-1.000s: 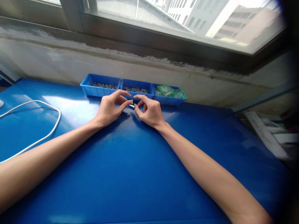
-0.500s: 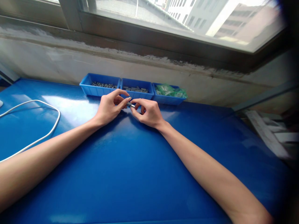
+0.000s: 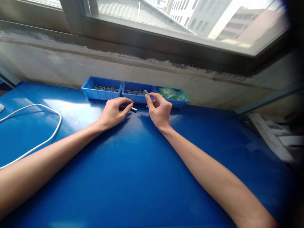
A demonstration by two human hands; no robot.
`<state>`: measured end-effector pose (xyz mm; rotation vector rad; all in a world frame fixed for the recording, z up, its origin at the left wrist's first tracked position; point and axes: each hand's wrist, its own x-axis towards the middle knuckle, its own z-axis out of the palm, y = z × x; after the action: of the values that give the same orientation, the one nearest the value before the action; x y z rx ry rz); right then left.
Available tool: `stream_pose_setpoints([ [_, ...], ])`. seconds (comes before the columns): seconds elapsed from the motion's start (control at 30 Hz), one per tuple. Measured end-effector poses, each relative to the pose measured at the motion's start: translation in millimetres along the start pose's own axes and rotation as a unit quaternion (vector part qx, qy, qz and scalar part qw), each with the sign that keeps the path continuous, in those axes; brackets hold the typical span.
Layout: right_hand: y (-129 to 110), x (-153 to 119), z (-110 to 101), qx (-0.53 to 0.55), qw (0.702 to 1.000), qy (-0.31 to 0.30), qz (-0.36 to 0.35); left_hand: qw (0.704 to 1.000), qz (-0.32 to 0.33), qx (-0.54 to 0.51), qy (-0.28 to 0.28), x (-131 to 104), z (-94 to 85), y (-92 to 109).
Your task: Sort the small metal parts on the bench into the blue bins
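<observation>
- L hand (image 3: 116, 112): at 9 o'clock from R hand, w/ thumb + index tips tgthr, clamped on slim bar (image 3: 134, 109); bar pokes out at approx 4 o'clock past thumb, pale top, dark side, inner end hidden by fingers.
- R hand (image 3: 160, 110): thumb + index pinched on metal pc (image 3: 146, 93), tilted up at approx 10 o'clock from knuckles; lower end hidden by fingers. Can't tell if pc is over mid bin or just this side of it.
- Hands near each other, not touching; bar + pc apart.
- L bin (image 3: 101, 94): 11 o'clock from L hand, holds lots of small metal bits.
- Mid bin (image 3: 134, 98): 10 o'clock from R hand, longer metal pcs inside.
- R bin (image 3: 177, 103): 1–2 o'clock from R hand, w/ green plastic bag (image 3: 169, 92) in it.
- White cable (image 3: 61, 117): 8–9 o'clock from L hand, looped on blue tbl (image 3: 142, 174).
- Wall (image 3: 71, 65) + window frame (image 3: 152, 44): 12 o'clock, beyond bins.
</observation>
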<state>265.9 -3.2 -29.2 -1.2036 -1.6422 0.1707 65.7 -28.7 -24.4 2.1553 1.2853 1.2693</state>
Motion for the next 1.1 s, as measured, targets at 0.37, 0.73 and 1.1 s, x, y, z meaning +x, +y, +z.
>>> stream_pose_setpoints([
  [0.37, 6, 7, 2, 0.043, 0.997, -0.022, 0.064, 0.979, 0.132, 0.111, -0.109, -3, 4.7, -8],
  [0.73, -2, 5, -1, 0.069, 0.996, -0.003, 0.062, 0.992, 0.059, 0.077, -0.079, -3, 1.2, -8],
  [1.1, 9, 9, -3, 0.160, 0.983, -0.013, 0.094, 0.983, -0.107, -0.149, 0.024, 2, 0.2, -13],
])
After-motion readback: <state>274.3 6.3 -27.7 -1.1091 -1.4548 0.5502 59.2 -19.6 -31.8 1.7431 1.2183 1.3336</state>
